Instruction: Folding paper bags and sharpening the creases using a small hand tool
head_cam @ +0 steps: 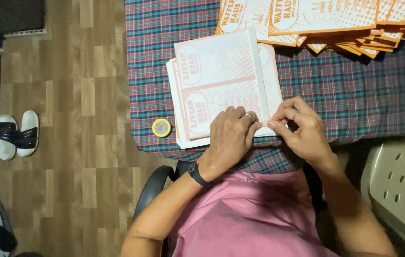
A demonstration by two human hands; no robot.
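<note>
While wood-look flooring (69, 143) is filling the left side of the view, the table (354, 95) under its red, green and blue plaid cloth is taking up the upper right, and the person is sitting at its near edge in a pink top (245, 214) on a dark chair (152, 188). A pale plastic stool with slotted holes (402, 185) is standing just to the person's right. Along the far edge of the table, a fanned spread of orange-and-white printed paper bags (335, 24) is lying overlapped, well apart from the hands. Nearer, a stack of flat white sheets with orange print (221, 90) is resting in front of the person, its top sheet lying slightly askew over the ones below.

The left hand (231, 138), wearing a ring and a black watch at the wrist, is lying flat on the lower right part of the stack, its fingers pressing down on the top sheet rather than curling around it. The right hand (302, 128), also ringed, is working at the right edge of the same sheet, its thumb and forefinger pinching together on the paper's edge close beside the left fingertips.

A small round yellow tin (161, 127) is sitting on the cloth just left of the stack. On the floor at far left, 2 white and dark sandals (17, 135) are lying side by side.
</note>
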